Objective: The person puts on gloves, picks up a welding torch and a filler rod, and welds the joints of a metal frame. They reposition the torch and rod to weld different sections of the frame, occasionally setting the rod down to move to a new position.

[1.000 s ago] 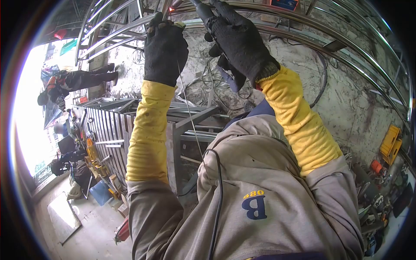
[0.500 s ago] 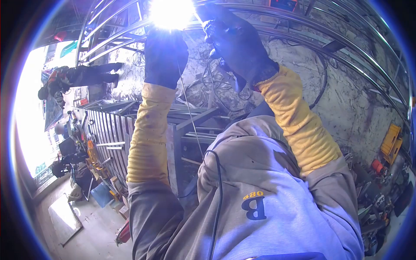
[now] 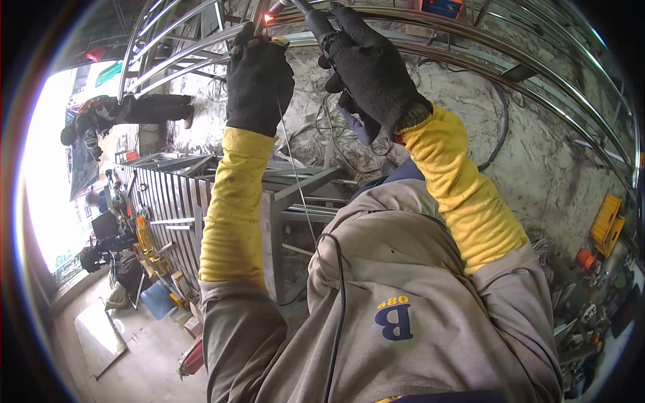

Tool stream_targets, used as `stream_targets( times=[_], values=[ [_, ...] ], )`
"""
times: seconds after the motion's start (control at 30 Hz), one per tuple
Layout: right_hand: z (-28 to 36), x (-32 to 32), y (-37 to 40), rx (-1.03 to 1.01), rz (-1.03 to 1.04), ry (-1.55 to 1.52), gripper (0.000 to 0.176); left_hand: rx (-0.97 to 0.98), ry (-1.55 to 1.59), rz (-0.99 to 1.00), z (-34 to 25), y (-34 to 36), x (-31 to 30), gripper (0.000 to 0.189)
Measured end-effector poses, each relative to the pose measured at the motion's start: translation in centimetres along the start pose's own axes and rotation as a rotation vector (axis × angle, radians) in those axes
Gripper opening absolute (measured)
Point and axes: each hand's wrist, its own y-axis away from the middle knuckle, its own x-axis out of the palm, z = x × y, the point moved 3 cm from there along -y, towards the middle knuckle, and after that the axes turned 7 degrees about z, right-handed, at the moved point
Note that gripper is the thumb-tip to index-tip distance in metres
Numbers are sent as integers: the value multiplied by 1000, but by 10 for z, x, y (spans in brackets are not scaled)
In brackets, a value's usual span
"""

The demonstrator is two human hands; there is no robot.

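Note:
My left hand [image 3: 259,84], in a black glove, is closed just under the metal tubes. A thin filler rod [image 3: 290,151] trails from it down toward my chest. My right hand [image 3: 369,64], also in a black glove, is wrapped around a welding torch [image 3: 314,19], whose tip points left. Near that tip a small orange glow [image 3: 268,18] shows on the metal, just above the left hand's fingers. Curved shiny metal tubes [image 3: 457,30] run across the top, behind both hands. Yellow sleeves cover both forearms.
Another person [image 3: 127,114] stands at the far left. A slatted metal frame [image 3: 171,198] lies left of my body. Cables [image 3: 329,127] coil on the floor ahead. A yellow crate [image 3: 607,225] and assorted tools are at the right. An orange-fronted box [image 3: 441,8] sits beyond the tubes.
The bright white welding arc has gone out, leaving a small orange glow. Both hands stay in nearly the same place, and the torch and surroundings show clearly now.

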Motion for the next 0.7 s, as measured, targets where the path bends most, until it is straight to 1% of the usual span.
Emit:
stream_targets(
  times=[0.07, 0.1, 0.17, 0.2, 0.27, 0.3, 0.37, 0.57, 0.7],
  values=[
    [8, 1, 4, 16, -25, 43, 60, 94, 106, -117, -2, 1, -3, 24],
    [7, 1, 4, 16, -24, 43, 60, 93, 106, -117, -1, 1, -3, 24],
    [4, 1, 4, 11, -20, -20, 59, 54, 53, -34, 1, 0, -1, 27],
    [2, 1, 2, 12, -20, -20, 59, 54, 53, -34, 2, 0, 1, 27],
    [-1, 1, -2, 33, -34, 4, 58, 130, 43, -125, 1, 0, 2, 27],
    [1, 1, 1, 34, -35, 5, 58, 130, 44, -126, 2, 0, 2, 27],
    [11, 0, 10, -37, 11, -37, 58, 126, 87, -116, 4, 0, 5, 28],
    [18, -5, 9, -29, 31, 20, 58, 150, 87, -149, 0, 1, -2, 27],
    [-2, -16, -21, -9, 16, 45, 56, 117, 68, -138, 1, 0, 1, 27]
  ],
)
